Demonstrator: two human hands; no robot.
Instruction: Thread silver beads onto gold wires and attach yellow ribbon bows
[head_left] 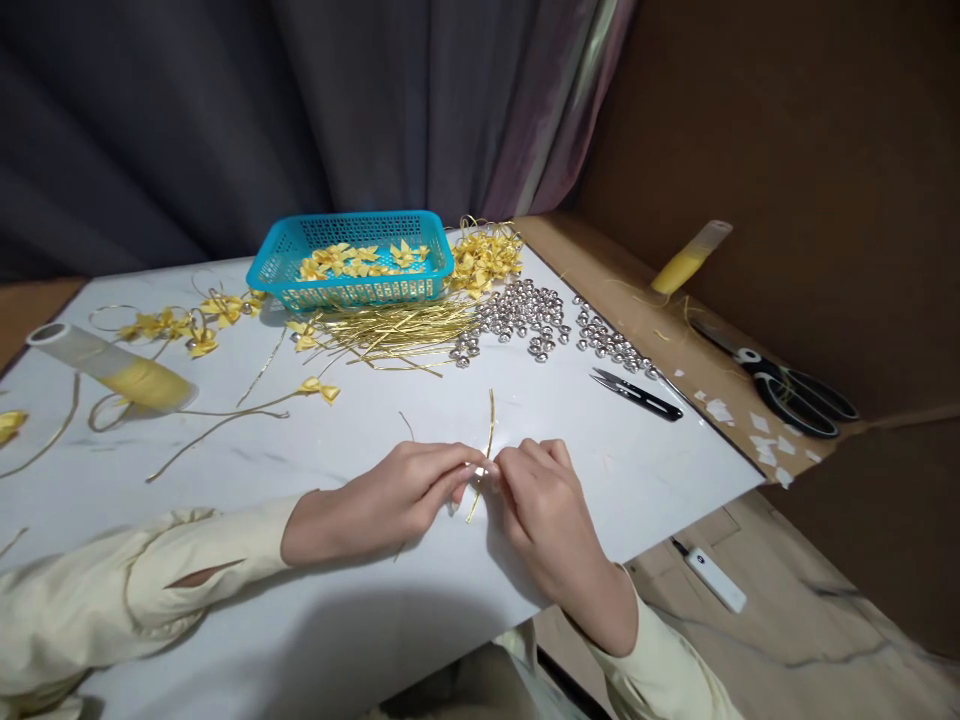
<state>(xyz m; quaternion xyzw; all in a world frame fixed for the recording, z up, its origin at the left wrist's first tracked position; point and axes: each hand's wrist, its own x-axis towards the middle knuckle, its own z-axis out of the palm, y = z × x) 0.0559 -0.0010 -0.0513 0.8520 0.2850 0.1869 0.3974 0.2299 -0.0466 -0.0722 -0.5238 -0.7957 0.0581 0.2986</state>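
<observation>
By the near edge of the tabletop [615, 485], the left hand [405, 485] and right hand [544, 500] share a fingertip grip on a gold cord [491, 412], pinched mid-length, probably for steadiness, while loose cords [397, 332] and beads [525, 308] lie toward the far edge, seemingly within reach.

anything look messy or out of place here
Yes: white scraps lie strewn beside the black-handled scissors, looking like uncleared litter. The silver beads also spread loosely across the tabletop, uncontained, though perhaps deliberately.
</observation>
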